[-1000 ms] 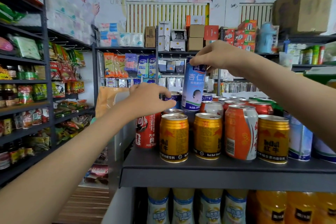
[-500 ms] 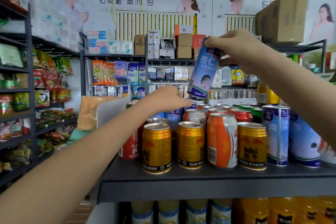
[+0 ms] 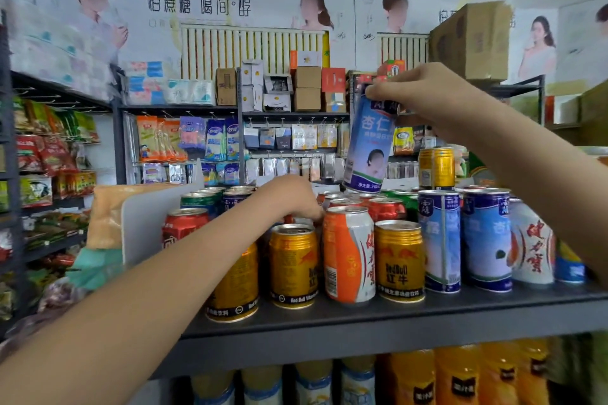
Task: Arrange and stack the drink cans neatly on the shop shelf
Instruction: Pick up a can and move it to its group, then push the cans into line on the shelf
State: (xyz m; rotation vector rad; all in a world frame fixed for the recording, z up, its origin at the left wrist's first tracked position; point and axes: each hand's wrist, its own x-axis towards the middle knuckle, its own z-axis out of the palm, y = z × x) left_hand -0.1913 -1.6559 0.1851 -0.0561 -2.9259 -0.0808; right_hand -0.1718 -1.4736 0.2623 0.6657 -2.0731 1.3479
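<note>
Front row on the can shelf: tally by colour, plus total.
gold cans: 3
orange-and-white cans: 2
tall blue-and-white cans: 2
blue can, mostly hidden at far right: 1
Total: 8
Not counted: the held can in the right hand.

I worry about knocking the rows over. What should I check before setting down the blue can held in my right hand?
1. Right hand grips the blue can by its top: ok.
2. Blue can upright: not ok, it tilts.
3. Landing spot free: cannot tell; red cans stand just under its base.
4. Left hand clear of that spot: not ok, it reaches among the back cans beside it.
5. Left hand's hold: cannot tell, fingertips hidden.
6. Front gold can and orange can upright: ok.
</note>
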